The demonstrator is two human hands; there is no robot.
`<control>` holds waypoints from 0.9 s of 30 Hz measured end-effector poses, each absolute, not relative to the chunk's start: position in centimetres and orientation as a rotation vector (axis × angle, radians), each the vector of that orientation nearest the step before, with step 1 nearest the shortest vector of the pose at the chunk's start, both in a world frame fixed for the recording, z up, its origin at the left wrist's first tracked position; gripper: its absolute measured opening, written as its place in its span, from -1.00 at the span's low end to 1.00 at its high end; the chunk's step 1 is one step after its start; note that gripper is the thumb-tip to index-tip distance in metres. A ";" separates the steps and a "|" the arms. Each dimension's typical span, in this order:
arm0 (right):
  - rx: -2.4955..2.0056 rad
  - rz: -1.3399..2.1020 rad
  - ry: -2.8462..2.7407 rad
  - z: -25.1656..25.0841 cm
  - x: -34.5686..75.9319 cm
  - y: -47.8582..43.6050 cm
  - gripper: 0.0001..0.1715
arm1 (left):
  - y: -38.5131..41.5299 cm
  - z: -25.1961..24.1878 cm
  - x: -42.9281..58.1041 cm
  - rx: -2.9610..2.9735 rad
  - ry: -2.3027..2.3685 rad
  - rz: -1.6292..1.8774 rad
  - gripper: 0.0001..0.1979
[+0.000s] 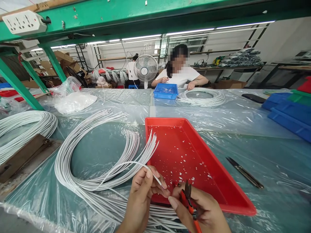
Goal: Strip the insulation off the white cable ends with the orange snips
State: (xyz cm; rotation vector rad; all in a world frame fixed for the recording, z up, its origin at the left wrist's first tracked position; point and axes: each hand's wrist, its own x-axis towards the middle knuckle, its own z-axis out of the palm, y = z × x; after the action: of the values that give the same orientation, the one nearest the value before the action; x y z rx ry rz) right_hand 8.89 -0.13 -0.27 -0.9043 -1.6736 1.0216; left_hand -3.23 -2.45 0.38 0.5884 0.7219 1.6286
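Observation:
My left hand (143, 194) pinches one white wire (126, 164) near its tip, and the wire's end points over the red tray (218, 194). My right hand (201, 210) grips small red-handled cutting pliers (188, 197), jaws up, just right of the wire tip. A big curved bundle of white wires (73, 161) lies on the plastic-covered table to the left, its cut ends resting on the tray's left rim. Small white scraps of insulation dot the tray floor.
Black tweezers (244, 173) lie right of the tray. Blue trays (291, 119) are stacked at far right. Another wire bundle (21, 129) and a brown block (21, 155) sit at left. Across the table a person works beside a blue tray (166, 91) and a wire coil (201, 97).

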 end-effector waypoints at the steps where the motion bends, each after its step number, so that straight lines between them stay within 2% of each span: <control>1: -0.897 1.012 -1.676 -0.1 8.9 0.0 -0.84 | -2.5 0.3 -3.2 0.604 0.724 1.633 -0.78; 11: -0.807 0.693 -1.948 0.2 9.9 0.8 -0.93 | -3.0 -0.3 -2.8 0.597 0.827 1.611 -0.84; 16: -0.582 0.136 -2.076 -0.3 10.5 1.0 -0.71 | -3.2 -0.7 -2.4 0.411 0.849 1.625 -0.84; 18: -0.540 0.031 -2.098 -0.2 10.5 1.0 -0.70 | -3.2 -0.5 -2.3 0.408 0.867 1.623 -0.84; 22: -0.548 0.205 -2.039 0.2 10.3 0.7 -0.80 | -3.1 0.4 -2.5 0.459 0.855 1.626 -0.84; 25: -0.639 0.588 -2.025 0.2 10.2 0.4 -0.90 | -2.9 1.1 -3.1 0.491 0.854 1.627 -0.85; 27: -0.696 1.043 -2.026 0.0 10.1 0.2 -0.64 | -2.7 1.4 -3.5 0.528 0.862 1.626 -0.86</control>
State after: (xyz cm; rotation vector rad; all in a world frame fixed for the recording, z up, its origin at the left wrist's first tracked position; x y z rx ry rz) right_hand 10.11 0.25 0.05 -0.6965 -2.0262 1.0434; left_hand -3.46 -2.71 1.39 0.5282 0.8615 1.6258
